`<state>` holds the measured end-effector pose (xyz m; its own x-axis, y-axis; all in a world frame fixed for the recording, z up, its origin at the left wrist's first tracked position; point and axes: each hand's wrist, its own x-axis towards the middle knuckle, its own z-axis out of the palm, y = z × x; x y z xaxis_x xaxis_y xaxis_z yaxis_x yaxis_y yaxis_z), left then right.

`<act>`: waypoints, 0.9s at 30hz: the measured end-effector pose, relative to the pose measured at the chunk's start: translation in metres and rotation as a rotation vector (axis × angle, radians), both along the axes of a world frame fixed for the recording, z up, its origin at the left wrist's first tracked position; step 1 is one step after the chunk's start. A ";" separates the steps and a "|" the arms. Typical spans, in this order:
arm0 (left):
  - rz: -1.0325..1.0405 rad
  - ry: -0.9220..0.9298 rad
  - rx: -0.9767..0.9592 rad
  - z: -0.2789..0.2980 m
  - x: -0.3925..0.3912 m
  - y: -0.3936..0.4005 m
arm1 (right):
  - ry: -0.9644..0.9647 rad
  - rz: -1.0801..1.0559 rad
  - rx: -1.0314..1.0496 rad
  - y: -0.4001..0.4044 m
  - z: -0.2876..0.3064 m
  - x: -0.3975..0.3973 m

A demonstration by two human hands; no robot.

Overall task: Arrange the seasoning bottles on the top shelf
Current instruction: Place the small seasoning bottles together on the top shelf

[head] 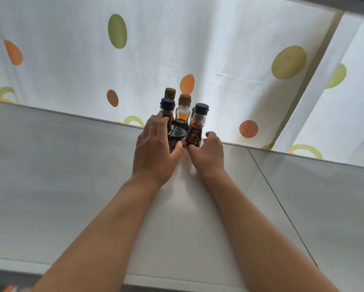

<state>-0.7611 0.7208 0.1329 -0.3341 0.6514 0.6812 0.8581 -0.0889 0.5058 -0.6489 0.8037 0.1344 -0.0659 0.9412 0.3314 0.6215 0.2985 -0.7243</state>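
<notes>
Several small seasoning bottles [184, 114] stand bunched together at the far edge of the white top shelf [71, 165]. Two at the back have brown caps; the others have dark caps. My left hand [155, 148] wraps around the left side of the cluster, its fingers on a dark-capped bottle [167, 106] and its thumb under a low dark bottle [176, 133]. My right hand [208, 152] curls round the base of the right dark-capped bottle [199, 123], which leans slightly right. The bottle bases are partly hidden by my hands.
A white curtain with orange and green spots [187, 49] hangs right behind the shelf's far edge. A seam [282, 207] crosses the shelf on the right. Bare shelf surface stretches to both sides of the bottles.
</notes>
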 end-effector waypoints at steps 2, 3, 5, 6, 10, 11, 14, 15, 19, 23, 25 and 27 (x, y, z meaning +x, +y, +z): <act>0.028 0.016 0.013 0.003 0.003 -0.001 | -0.068 0.006 0.006 -0.005 0.002 -0.001; 0.028 0.031 0.018 0.006 0.005 -0.002 | -0.099 0.002 0.004 -0.011 0.001 0.000; 0.017 0.068 0.014 0.011 0.009 -0.005 | -0.143 0.037 0.014 -0.028 0.000 0.003; 0.006 0.080 0.006 0.014 0.011 -0.007 | -0.176 0.078 0.033 -0.038 0.000 0.004; -0.069 0.143 -0.118 0.022 0.033 -0.024 | -0.429 0.255 0.124 -0.077 -0.002 0.015; -0.091 0.145 -0.152 0.022 0.039 -0.033 | -0.472 0.262 0.122 -0.086 -0.002 0.021; -0.128 0.148 -0.207 0.012 0.056 -0.066 | -0.520 0.311 0.078 -0.113 -0.011 0.044; -0.125 0.131 -0.227 0.007 0.061 -0.081 | -0.530 0.341 0.088 -0.123 -0.015 0.053; -0.023 0.127 -0.369 -0.013 0.082 -0.137 | -0.462 0.402 0.135 -0.170 -0.018 0.093; 0.147 0.199 -0.384 -0.043 0.112 -0.193 | -0.567 0.269 0.384 -0.220 -0.045 0.136; 0.189 0.230 -0.341 -0.064 0.132 -0.222 | -0.521 0.276 0.479 -0.234 -0.062 0.150; 0.225 0.212 -0.349 -0.086 0.153 -0.250 | -0.517 0.345 0.503 -0.246 -0.082 0.162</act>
